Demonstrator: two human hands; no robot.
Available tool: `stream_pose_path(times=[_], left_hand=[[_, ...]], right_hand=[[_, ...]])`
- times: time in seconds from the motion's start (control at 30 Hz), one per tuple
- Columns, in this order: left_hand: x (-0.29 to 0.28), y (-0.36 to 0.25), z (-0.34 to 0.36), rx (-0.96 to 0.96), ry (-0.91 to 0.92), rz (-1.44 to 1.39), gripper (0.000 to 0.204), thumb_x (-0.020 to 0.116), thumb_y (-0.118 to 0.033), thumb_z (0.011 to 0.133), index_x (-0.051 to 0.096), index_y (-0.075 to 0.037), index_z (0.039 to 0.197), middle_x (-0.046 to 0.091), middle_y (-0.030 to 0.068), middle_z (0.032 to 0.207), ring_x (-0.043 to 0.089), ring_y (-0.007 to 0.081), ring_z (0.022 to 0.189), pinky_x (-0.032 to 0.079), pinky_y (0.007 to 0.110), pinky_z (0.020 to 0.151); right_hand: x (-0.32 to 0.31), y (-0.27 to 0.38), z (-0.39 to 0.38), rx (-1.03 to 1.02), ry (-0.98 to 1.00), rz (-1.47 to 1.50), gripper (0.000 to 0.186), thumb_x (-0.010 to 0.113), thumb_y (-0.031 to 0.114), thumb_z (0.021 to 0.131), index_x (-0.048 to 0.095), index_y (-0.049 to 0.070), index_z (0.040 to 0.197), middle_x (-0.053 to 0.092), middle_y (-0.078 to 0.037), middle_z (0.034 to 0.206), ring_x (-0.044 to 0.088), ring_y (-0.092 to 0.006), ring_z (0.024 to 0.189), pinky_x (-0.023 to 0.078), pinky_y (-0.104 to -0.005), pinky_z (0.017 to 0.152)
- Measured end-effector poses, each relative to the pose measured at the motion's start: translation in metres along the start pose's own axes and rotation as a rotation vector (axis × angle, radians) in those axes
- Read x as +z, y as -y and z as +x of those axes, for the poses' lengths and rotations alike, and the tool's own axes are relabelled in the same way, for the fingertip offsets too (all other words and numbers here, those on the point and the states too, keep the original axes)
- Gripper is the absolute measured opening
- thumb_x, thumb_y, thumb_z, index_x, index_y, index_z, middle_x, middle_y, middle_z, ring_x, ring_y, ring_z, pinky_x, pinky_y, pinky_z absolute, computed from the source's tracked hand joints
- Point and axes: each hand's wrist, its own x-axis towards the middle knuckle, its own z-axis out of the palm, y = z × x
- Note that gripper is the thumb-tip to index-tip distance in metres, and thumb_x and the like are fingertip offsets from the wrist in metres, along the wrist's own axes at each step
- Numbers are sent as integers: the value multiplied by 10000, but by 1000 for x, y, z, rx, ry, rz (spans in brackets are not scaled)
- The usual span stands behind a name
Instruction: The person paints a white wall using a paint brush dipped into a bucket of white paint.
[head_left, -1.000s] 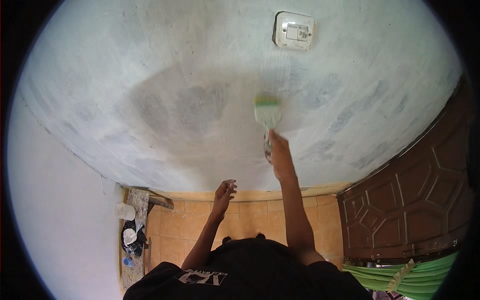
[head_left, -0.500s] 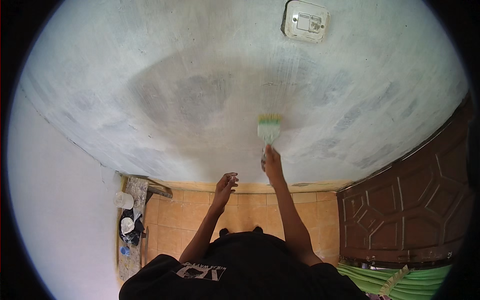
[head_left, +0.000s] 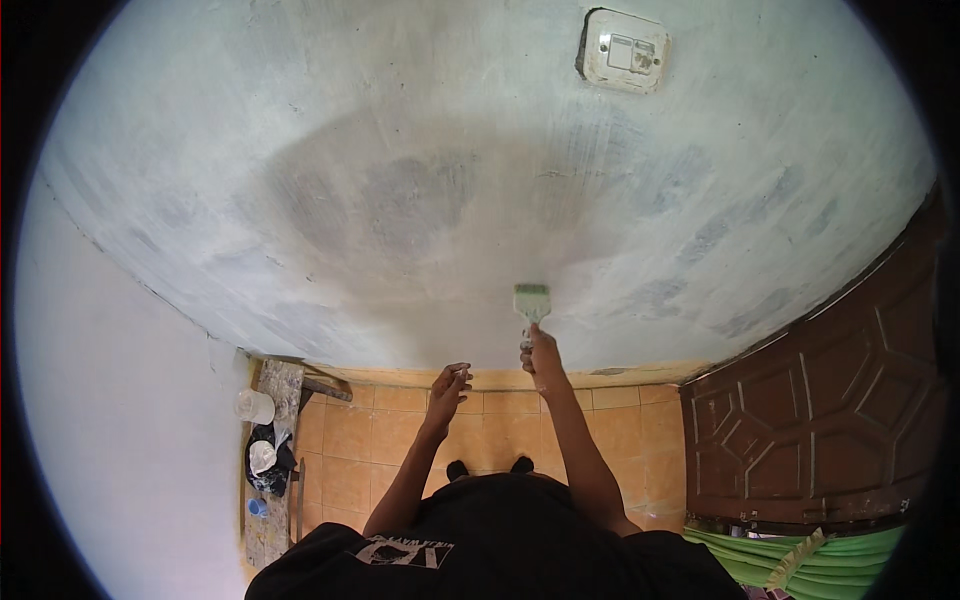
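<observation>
My right hand [head_left: 541, 356] is closed round the handle of a flat paintbrush [head_left: 532, 302], whose bristles point up against the pale, patchily painted wall [head_left: 420, 250]. White and pale green smears coat the brush. Lower and to the left, my left hand [head_left: 449, 390] hangs in front of the wall's foot, fingers loosely bent and apart. Whitish marks show on its fingertips, and I see no tool in it.
A switch plate [head_left: 627, 50] sits high on the wall. At left stands a paint-spotted wooden bench [head_left: 277, 385] bearing a white tub [head_left: 255, 406], a black bag [head_left: 268, 478] and a blue cup [head_left: 257, 507]. A brown panelled door [head_left: 790, 430] and green curtain [head_left: 830, 565] are at right.
My right hand has brought the paintbrush down along the wall. My left hand has dropped slightly, its fingers a little more bent. The view has shifted a little.
</observation>
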Motion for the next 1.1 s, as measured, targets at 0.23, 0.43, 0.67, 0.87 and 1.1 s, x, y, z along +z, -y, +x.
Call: stream_pose_path(times=[0.23,0.43,0.67,0.87,1.1], left_hand=[[-4,3,-1,21,-3,5,376,506,-390,963,547,-112,1212,600,46,1080,560,159,970,447,341,832],[8,-9,1,44,37,-7,360,493,-390,966,544,-119,1198,583,24,1033,540,139,952,434,328,835],[6,4,-2,49,33,-23,359,492,-390,964,547,-119,1194,590,26,1051,539,145,941,435,331,834],[-1,6,-11,3,42,6,383,529,-409,949,549,-124,1205,603,50,1076,554,154,962,441,348,831],[-9,4,-16,17,21,1,369,498,-382,958,541,-120,1215,583,34,1058,529,149,945,433,344,845]], right_hand=[[68,132,-82,-337,183,-49,307,457,405,979,489,126,853,385,56,618,281,-26,439,181,-197,376],[105,232,-105,-702,127,-160,395,517,492,935,524,105,855,473,38,673,361,-35,482,247,-181,397],[36,102,-19,-425,45,-235,402,475,530,943,447,159,792,363,63,589,312,-39,445,228,-205,394],[-37,-38,17,-219,-40,-261,413,426,502,971,467,138,781,328,62,559,290,-48,421,236,-225,375],[-13,-39,-19,-715,-257,-639,400,374,380,1009,481,33,842,428,-43,656,416,-132,579,376,-292,553]])
